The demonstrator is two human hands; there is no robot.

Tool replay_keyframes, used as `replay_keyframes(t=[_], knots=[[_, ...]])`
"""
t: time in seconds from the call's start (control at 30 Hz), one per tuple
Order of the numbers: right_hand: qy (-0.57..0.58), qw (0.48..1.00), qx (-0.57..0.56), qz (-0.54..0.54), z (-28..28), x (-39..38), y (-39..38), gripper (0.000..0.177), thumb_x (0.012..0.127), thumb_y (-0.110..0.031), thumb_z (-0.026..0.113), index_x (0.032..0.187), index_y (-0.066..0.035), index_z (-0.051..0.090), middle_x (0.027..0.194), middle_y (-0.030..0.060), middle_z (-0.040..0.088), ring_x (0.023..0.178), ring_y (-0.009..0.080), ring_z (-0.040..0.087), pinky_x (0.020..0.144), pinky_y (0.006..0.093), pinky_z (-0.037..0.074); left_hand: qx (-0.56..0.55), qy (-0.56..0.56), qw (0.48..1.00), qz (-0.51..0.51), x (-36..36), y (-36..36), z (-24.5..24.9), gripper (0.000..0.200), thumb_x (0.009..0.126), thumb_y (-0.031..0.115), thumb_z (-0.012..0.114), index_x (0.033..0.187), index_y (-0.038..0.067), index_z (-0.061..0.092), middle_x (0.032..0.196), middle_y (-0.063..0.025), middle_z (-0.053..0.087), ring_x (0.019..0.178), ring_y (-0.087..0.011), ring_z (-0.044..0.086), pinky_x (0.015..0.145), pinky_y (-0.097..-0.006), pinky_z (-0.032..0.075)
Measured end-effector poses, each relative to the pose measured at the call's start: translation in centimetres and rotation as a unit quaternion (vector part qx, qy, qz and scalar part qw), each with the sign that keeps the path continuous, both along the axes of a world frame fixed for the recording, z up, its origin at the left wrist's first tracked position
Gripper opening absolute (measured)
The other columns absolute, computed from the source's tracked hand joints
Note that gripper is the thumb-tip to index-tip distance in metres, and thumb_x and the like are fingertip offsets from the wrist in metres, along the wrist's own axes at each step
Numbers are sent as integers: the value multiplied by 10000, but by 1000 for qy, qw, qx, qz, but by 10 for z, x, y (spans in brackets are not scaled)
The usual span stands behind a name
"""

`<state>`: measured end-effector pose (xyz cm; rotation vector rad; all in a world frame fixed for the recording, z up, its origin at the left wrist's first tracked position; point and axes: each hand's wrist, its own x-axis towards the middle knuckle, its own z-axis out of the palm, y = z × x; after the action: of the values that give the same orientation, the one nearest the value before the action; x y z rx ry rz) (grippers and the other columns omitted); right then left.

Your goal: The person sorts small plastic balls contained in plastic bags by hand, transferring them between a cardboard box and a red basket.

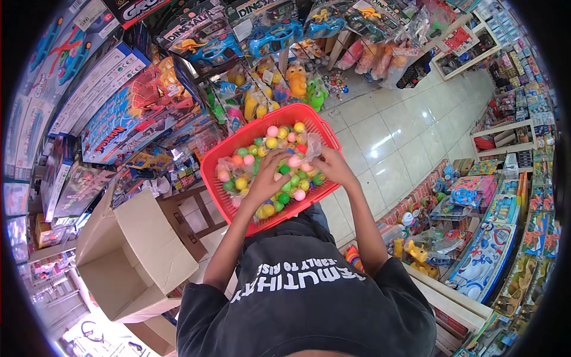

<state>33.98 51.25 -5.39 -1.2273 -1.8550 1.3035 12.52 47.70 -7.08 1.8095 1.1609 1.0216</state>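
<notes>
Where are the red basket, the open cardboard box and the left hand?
Red basket (256, 131): head view, far side near the rim.
Open cardboard box (157, 239): head view, broad panel on its right.
Left hand (265, 179): head view, back of the hand.

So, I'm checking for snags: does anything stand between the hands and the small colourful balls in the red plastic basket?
Nothing visible blocks the left hand, which is among the small colourful balls inside the red plastic basket. By the right hand, crumpled clear plastic lies over some balls.
</notes>
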Motion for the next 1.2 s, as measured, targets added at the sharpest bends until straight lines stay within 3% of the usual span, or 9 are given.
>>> replay_keyframes(t=[0.2,0.37,0.5,0.57,0.6,0.63,0.7,0.8,1.2], knots=[[56,997,-38,47,-4,-35,-9,268,789,-65,570,1043,18,549,959,117,608,888,188,594,771,305,457,-90,3,994,-60,-8,-1,-10,374,793,182,604,1103,-6,512,1073,-156,535,1031,-303,521,869,-352,405],[103,991,-78,42,-55,-41,-9,374,750,-68,606,1102,20,518,1004,121,592,937,190,581,798,302,457,-121,-4,992,-47,-19,-11,-25,330,826,198,567,1067,-24,527,1016,-162,549,965,-278,546,827,-335,419],[182,972,-141,46,-43,-43,11,362,737,-69,610,1076,26,529,997,118,592,918,199,588,795,302,459,-159,-86,983,17,-25,-16,-50,278,855,183,530,1049,-16,517,928,-150,569,893,-222,563,786,-318,420],[56,998,9,7,-51,-33,38,358,733,-75,613,1064,35,532,991,136,592,875,215,601,777,308,468,-163,-110,980,42,-26,-16,-45,253,862,178,522,1034,-6,509,904,-134,558,862,-189,545,767,-304,416],[-87,996,-15,-1,-47,-29,49,436,741,-144,633,1115,32,491,1034,183,576,910,265,602,766,354,487,-169,-133,974,67,-27,-16,-44,227,868,174,514,1019,4,502,880,-117,547,832,-155,527,748,-290,413],[-87,996,-14,-1,-50,-29,56,436,741,-144,633,1115,32,491,1034,183,576,910,265,602,766,354,487,-168,-133,974,67,-29,-15,-46,227,868,174,514,1019,4,502,880,-117,547,832,-155,527,748,-290,413],[-333,938,76,-55,-60,-33,68,546,749,-236,645,1178,14,418,1124,248,515,964,343,577,755,408,498,-146,-131,977,87,-33,-12,-55,186,871,170,511,978,22,479,831,-93,508,775,-123,477,708,-272,400],[-422,906,32,-7,-73,-42,78,587,781,-276,610,1220,16,352,1196,286,444,1000,398,544,759,446,496,-166,-113,975,95,-39,-11,-64,168,874,171,508,956,28,472,807,-82,489,753,-131,465,695,-275,395],[-334,930,134,-72,-96,-37,77,377,742,-92,619,1056,26,448,1048,259,524,902,381,580,718,454,490,-206,-152,956,146,-53,-16,-50,255,913,220,483,1064,17,511,959,-54,513,926,-124,451,823,-248,347]])
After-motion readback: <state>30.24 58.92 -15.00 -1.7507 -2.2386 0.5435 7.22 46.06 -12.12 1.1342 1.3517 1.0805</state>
